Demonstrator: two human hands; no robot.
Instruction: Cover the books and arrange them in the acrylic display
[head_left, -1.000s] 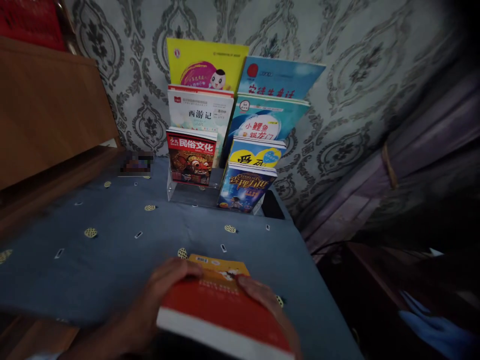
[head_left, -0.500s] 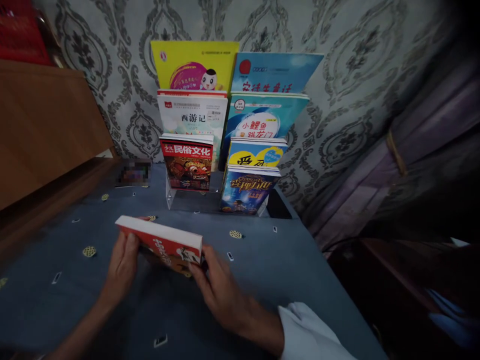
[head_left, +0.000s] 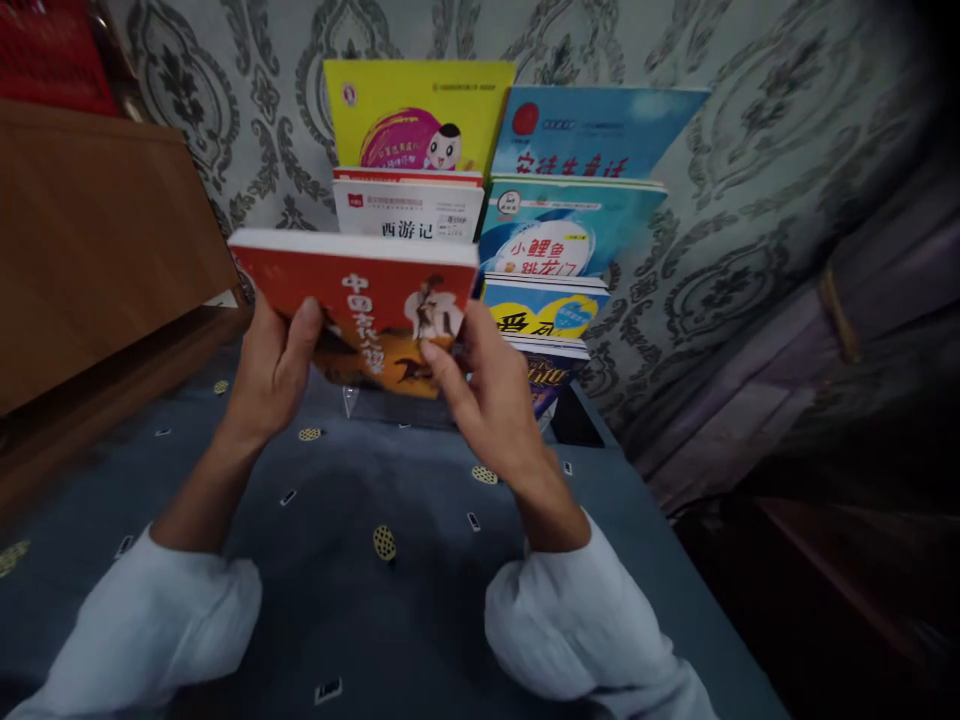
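Observation:
A thick red and orange book with a white top edge is held up between my two hands, its cover tilted toward me. My left hand grips its left side, thumb on the cover. On the right side, my right hand holds it with the thumb pressed on the lower cover. Behind it stands a clear book rack, partly hidden. On the rack are a yellow book, a white book, a blue book, a teal book and, lower down, a yellow-blue book and a dark blue book.
A dark blue patterned cloth covers the table. Left stands a wooden cabinet with a red object on top. Patterned wallpaper is behind the rack, and a purplish curtain hangs on the right.
Both hands have lifted the red book up and toward the rack, and its cover now faces me more. It now hides the small red-and-dark book on the rack's left side.

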